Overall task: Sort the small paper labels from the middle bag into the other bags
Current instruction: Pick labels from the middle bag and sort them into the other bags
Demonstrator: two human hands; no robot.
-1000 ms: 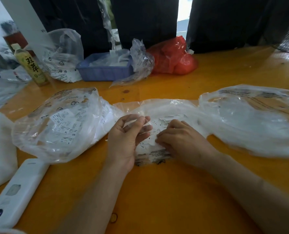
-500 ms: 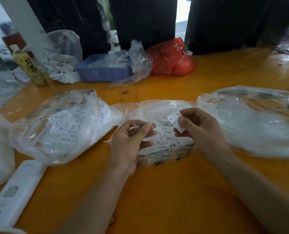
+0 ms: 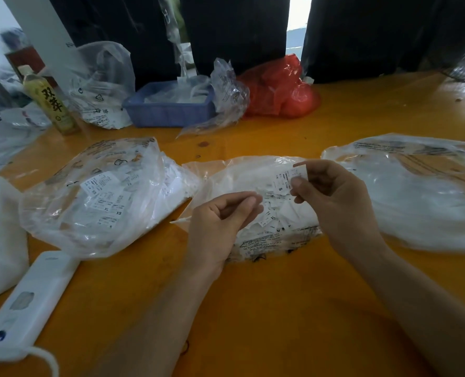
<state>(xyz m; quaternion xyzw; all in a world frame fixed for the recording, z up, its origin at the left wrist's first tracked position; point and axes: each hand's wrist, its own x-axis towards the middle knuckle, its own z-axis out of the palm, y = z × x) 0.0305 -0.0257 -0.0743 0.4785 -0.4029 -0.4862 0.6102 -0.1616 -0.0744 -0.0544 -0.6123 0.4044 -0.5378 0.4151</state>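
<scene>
1. A second before, both hands were down in the middle bag (image 3: pixel 256 180). Since then the right hand (image 3: pixel 332 197) had come up with a label (image 3: pixel 290 176) showing an "S".
2. The middle bag lay on the orange surface (image 3: pixel 280 308) with many small paper labels (image 3: pixel 273 216) piled inside.
3. The left bag (image 3: pixel 95 194) held labels too, some marked "XL" and "XS". The right bag (image 3: pixel 416 191) looked nearly see-through; I could not tell what was in it.
4. The right hand's thumb and fingers (image 3: pixel 298 183) pinched the label above the middle bag.
5. The left hand (image 3: pixel 220 221) hovered over the near left of the middle bag, palm up. Its thumb and fingers were pressed together, but whether they held anything I could not tell.
</scene>
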